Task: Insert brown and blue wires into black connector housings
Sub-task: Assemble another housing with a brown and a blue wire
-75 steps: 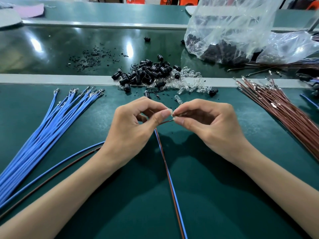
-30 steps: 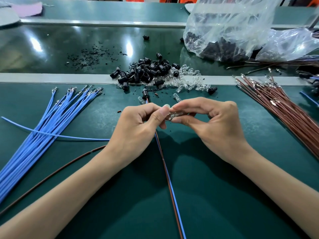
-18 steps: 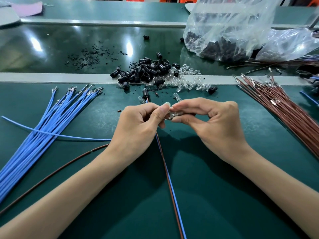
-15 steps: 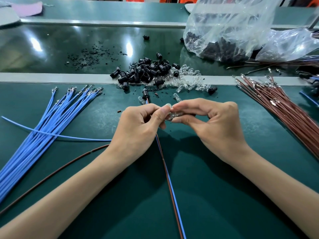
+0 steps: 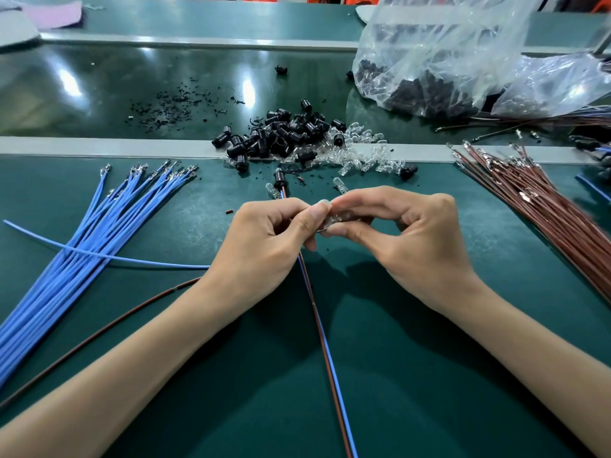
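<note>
— Where have they got to?

— Both hands are close together above the bench (image 5: 429, 375). The right hand (image 5: 406, 239) pinches a small clear piece (image 5: 334, 218) between thumb and forefinger. The left hand (image 5: 264, 242), fingers curled, nips its other end. The fingers hide whether a wire tip is in there too.

— And the wires for the job?

— A brown-and-blue pair (image 5: 327, 358) runs from under the left hand back toward the person. Its far end sits in a black housing (image 5: 279, 176) lying just beyond the knuckles. A loose blue wire (image 5: 99, 256) and a loose brown wire (image 5: 99, 332) trail toward the left forearm.

— What should they mind?

— I'd keep the pinch near the tip so nothing buckles, line it up square with the opening, and push straight along it, not at a slant. Parts that small look likely to slip.

— What's in the bags?

— The big clear bag (image 5: 446, 44) at the back right holds a mound of black pieces (image 5: 426, 94), housings by the look. The second bag (image 5: 555, 84) beside it seems to hold clear bits, but that's hard to make out. The rest lies loose: a heap of black housings (image 5: 287, 130), blue wires (image 5: 99, 226) fanned out on the left, and brown wires (image 5: 545, 206) on the right.
</note>
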Demonstrator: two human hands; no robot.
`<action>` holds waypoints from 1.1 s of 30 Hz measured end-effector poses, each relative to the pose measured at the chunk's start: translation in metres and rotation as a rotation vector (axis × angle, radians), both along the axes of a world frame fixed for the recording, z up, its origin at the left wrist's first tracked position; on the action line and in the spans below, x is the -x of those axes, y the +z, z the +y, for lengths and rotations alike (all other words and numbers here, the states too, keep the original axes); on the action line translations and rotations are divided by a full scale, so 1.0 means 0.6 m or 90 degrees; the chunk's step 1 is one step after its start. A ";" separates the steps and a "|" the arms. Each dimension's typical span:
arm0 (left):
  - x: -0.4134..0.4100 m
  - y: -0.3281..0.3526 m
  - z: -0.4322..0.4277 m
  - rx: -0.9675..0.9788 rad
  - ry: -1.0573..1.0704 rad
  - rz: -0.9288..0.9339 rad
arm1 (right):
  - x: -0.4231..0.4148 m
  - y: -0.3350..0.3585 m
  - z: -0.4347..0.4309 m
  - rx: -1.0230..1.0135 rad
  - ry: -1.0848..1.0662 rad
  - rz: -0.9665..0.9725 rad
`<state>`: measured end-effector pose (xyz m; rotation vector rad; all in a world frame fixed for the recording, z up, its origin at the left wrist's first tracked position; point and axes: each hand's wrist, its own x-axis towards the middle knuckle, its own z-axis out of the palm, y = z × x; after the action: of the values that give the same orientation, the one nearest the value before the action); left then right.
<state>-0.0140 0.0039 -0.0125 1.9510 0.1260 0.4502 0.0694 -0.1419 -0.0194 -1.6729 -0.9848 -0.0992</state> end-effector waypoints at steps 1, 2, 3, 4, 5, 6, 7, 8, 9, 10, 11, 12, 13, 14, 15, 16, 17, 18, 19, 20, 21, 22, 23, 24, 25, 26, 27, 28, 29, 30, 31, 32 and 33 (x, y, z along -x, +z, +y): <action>0.001 0.000 0.000 0.000 -0.006 -0.001 | 0.000 0.001 -0.001 -0.004 0.006 0.006; 0.001 0.001 0.000 0.000 -0.012 0.000 | 0.000 0.001 -0.001 -0.008 0.012 0.010; 0.002 0.001 0.001 0.000 -0.018 0.003 | -0.001 0.001 -0.002 -0.009 0.018 0.014; 0.003 0.001 0.001 -0.001 -0.024 0.006 | -0.001 0.001 -0.002 -0.010 0.024 0.019; 0.002 0.001 0.003 -0.002 -0.029 0.010 | -0.001 0.001 -0.002 -0.011 0.030 0.026; 0.002 0.001 0.004 -0.003 -0.034 0.014 | -0.002 0.000 -0.003 -0.011 0.034 0.032; 0.002 0.002 0.005 -0.002 -0.039 0.020 | -0.002 -0.001 -0.002 -0.011 0.037 0.037; 0.002 0.003 0.006 0.002 -0.046 0.026 | -0.002 -0.002 -0.002 -0.010 0.037 0.043; 0.002 0.004 0.006 0.007 -0.051 0.032 | -0.002 -0.002 -0.002 -0.011 0.039 0.046; 0.002 0.005 0.007 0.011 -0.053 0.037 | -0.003 -0.002 -0.001 -0.011 0.043 0.045; 0.001 0.004 0.007 0.013 -0.052 0.040 | -0.003 -0.002 -0.001 -0.012 0.049 0.040; 0.001 0.004 0.006 0.014 -0.050 0.039 | -0.004 -0.001 0.000 -0.012 0.056 0.031; 0.002 0.004 0.005 0.013 -0.046 0.037 | -0.005 0.000 0.000 -0.011 0.062 0.020; 0.003 0.004 0.003 0.013 -0.042 0.033 | -0.006 0.000 0.000 -0.009 0.064 0.010; 0.003 0.004 0.002 0.014 -0.038 0.028 | -0.007 0.000 0.000 -0.007 0.063 0.004; 0.004 0.004 0.002 0.013 -0.034 0.023 | -0.008 0.001 0.000 -0.005 0.062 0.003; 0.005 0.003 0.003 0.011 -0.030 0.019 | -0.009 0.001 0.000 -0.001 0.063 0.002; 0.004 0.002 0.004 0.011 -0.031 0.018 | -0.010 0.001 0.000 0.004 0.064 -0.004; 0.004 0.002 0.006 0.015 -0.035 0.021 | -0.010 0.001 0.000 0.009 0.065 -0.017; 0.003 0.002 0.007 0.019 -0.040 0.027 | -0.011 0.001 0.000 0.013 0.065 -0.032; 0.003 0.003 0.009 0.023 -0.044 0.034 | -0.012 0.000 0.000 0.017 0.065 -0.044; 0.004 0.004 0.010 0.026 -0.048 0.041 | -0.013 0.000 0.000 0.018 0.068 -0.052; 0.004 0.004 0.010 0.028 -0.052 0.048 | -0.013 0.000 0.000 0.019 0.071 -0.055; 0.005 0.004 0.011 0.030 -0.059 0.053 | -0.014 0.001 0.000 0.019 0.074 -0.057; 0.004 0.004 0.012 0.037 -0.068 0.060 | -0.014 0.001 0.000 0.019 0.076 -0.057; 0.003 0.006 0.014 0.046 -0.077 0.073 | -0.015 0.000 0.000 0.019 0.079 -0.053; 0.003 0.011 0.016 0.053 -0.087 0.094 | -0.016 -0.001 0.000 0.017 0.081 -0.047; 0.003 0.016 0.021 0.051 -0.098 0.117 | -0.016 -0.002 0.000 0.013 0.080 -0.041; 0.001 0.023 0.028 0.044 -0.109 0.138 | -0.017 -0.002 0.000 0.007 0.078 -0.036; 0.001 0.031 0.037 0.027 -0.120 0.158 | -0.018 -0.002 -0.001 0.001 0.075 -0.027; 0.001 0.038 0.049 0.002 -0.128 0.180 | -0.019 -0.002 -0.001 -0.006 0.072 -0.015; 0.001 0.043 0.063 -0.028 -0.138 0.201 | -0.020 -0.002 -0.002 -0.013 0.070 0.000; 0.001 0.047 0.077 -0.053 -0.154 0.222 | -0.021 -0.002 -0.002 -0.019 0.071 0.018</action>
<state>-0.0145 0.0501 0.0159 2.0810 0.0933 -0.0461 0.0821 -0.1428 -0.0204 -1.5851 -1.0472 -0.0161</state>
